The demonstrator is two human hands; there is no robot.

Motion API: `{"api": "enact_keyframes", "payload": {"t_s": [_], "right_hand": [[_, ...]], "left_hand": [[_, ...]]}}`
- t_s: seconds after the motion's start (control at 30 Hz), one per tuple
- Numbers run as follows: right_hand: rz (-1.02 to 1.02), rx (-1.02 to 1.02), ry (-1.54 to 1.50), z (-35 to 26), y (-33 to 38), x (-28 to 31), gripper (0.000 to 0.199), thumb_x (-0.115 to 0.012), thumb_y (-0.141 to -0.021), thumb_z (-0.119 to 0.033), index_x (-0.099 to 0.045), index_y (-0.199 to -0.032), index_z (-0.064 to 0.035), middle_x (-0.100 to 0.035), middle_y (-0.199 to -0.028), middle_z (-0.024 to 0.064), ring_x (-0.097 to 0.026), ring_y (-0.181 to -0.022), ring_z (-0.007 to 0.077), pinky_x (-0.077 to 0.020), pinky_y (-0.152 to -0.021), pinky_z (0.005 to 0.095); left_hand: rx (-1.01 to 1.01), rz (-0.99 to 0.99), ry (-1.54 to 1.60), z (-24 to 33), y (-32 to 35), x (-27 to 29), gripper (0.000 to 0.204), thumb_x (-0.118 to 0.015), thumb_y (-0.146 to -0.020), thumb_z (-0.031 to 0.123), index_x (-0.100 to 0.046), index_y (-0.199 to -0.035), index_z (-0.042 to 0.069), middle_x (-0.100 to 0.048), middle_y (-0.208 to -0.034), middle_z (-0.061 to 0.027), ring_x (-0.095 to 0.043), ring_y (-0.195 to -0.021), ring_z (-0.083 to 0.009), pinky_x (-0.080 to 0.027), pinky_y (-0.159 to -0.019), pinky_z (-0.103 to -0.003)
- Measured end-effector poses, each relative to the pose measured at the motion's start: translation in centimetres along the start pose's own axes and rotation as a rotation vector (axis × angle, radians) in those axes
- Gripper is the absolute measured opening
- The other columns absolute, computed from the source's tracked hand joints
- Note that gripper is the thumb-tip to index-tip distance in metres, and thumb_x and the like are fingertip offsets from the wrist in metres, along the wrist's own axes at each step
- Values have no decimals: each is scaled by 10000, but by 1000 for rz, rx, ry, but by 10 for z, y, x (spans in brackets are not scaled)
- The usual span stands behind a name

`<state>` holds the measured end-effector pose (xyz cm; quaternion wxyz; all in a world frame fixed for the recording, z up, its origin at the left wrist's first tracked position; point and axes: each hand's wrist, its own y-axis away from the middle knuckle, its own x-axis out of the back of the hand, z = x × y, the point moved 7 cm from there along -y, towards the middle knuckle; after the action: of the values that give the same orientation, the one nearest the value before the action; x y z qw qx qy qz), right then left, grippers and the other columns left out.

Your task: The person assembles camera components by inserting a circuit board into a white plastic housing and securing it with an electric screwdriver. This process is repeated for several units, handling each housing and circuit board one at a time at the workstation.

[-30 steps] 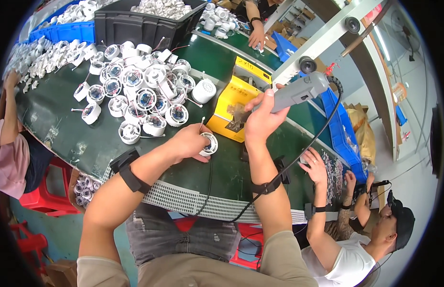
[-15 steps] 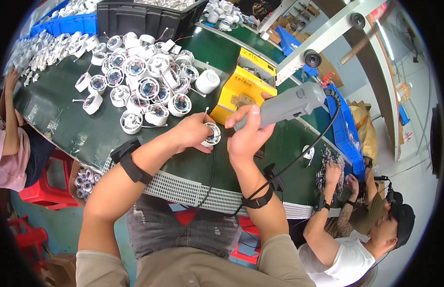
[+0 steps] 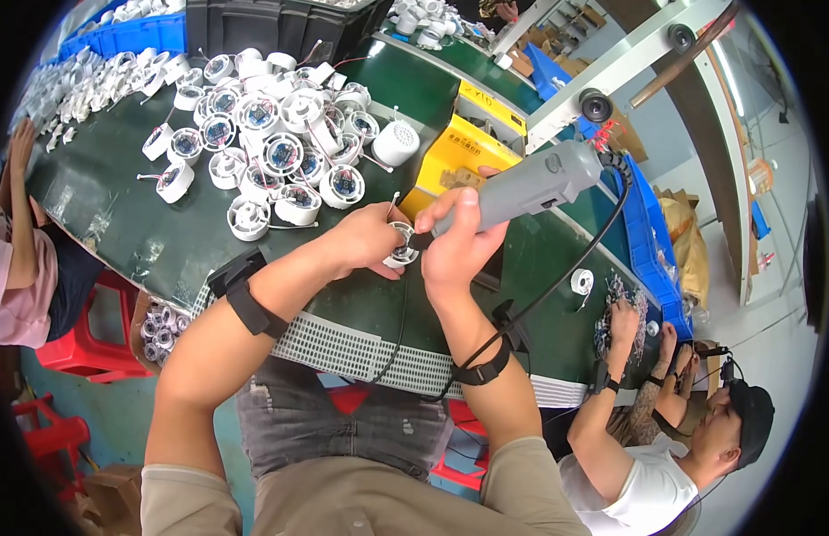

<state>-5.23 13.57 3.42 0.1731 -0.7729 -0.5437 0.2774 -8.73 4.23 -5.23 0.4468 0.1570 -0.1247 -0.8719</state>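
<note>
A round white plastic housing (image 3: 401, 245) with a circuit board inside is gripped on its left side by my left hand (image 3: 368, 239), just above the green tabletop. My right hand (image 3: 461, 234) is wrapped round a grey electric screwdriver (image 3: 530, 189), held slanted with its cable running off the rear end. The screwdriver's dark tip end meets the right side of the housing; the bit itself is too small to make out. Beyond my hands lies a heap of similar white housings (image 3: 282, 154) with boards and thin wires.
A yellow box (image 3: 445, 165) with small parts stands just beyond the screwdriver. Black (image 3: 280, 34) and blue bins (image 3: 129, 36) line the far side. A lone white part (image 3: 581, 282) lies to the right, near a co-worker's hands (image 3: 625, 323). The black cable (image 3: 557, 295) crosses my right forearm.
My right hand has brought the screwdriver slightly left and down, so its tip end now meets the housing. My left hand keeps its hold on the housing.
</note>
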Motion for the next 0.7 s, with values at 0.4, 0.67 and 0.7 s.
{"api": "enact_keyframes", "payload": {"t_s": [0.4,0.67,0.7], "right_hand": [[-9,-1,-89,-9,6,22,367,-485,-944,-90,-350,-1274,-4,-500,-705,66,-512,-536,147,-467,-510,287],[220,-49,45,-18,-6,86,324,-574,-911,-78,-452,-1203,-7,-535,-752,38,-513,-538,103,-452,-498,253],[210,-97,153,-9,-7,87,313,-593,-905,-82,-468,-1183,-7,-544,-757,37,-520,-540,101,-445,-493,249]], "left_hand": [[-474,268,-826,46,28,16,257,-554,-804,73,-627,-1035,-11,-659,-962,-251,-644,-956,-374,-532,-793,-437],[-729,855,-1676,144,56,43,926,-830,-575,118,-422,-1406,150,-277,-1479,-226,-266,-1361,-460,-245,-1097,-603],[-790,784,-1814,141,40,36,902,-831,-566,109,-448,-1382,110,-343,-1449,-212,-297,-1344,-449,-259,-1117,-554]]}}
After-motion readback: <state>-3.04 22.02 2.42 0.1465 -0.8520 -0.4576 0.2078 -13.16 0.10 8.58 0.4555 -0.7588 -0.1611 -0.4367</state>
